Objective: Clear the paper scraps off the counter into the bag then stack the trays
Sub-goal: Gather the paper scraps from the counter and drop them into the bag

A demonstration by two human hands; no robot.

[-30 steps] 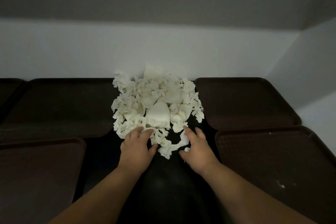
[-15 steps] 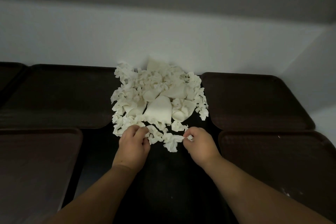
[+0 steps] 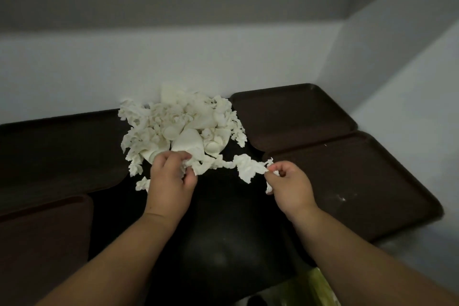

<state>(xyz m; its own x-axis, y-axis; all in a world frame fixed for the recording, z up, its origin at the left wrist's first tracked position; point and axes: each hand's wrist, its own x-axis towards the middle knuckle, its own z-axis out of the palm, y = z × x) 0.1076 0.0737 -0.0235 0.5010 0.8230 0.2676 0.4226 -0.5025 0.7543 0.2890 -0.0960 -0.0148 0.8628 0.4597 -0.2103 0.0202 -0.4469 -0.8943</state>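
Your paper scraps (image 3: 178, 129) lie in one loose white heap at the far edge of the counter (image 3: 223, 231), about the middle of its length, and the back of the heap touches the wall (image 3: 173, 57); a few small pieces lie apart at the near left side of the heap. Your left hand (image 3: 171, 179) is at the near side of the heap, palm down, with the fingers curled over the scraps and gripping them; the thumb closes against the fingers from below. Your right hand (image 3: 288, 184) is to the right of it, well apart from the heap; its thumb and fingertips pinch the end of a torn strip of paper (image 3: 246, 166), and the other fingers are curled in. This strip runs from your left hand to your right hand and hangs loose in the middle; I cannot tell if it touches the counter.

Four dark brown trays lie flat on the counter; the far right tray (image 3: 293, 112) is in the far right corner, and the near right tray (image 3: 360, 181) is just beside it, toward the near edge, with some white crumbs (image 3: 341, 198) on it. The far left tray (image 3: 57, 154) lies along the far edge on the left, and the heap overlaps its right end; the near left tray (image 3: 42, 243) is at the near left. At the near edge, below your right forearm, a yellow-green thing (image 3: 320, 288) shows; I cannot tell what it is.
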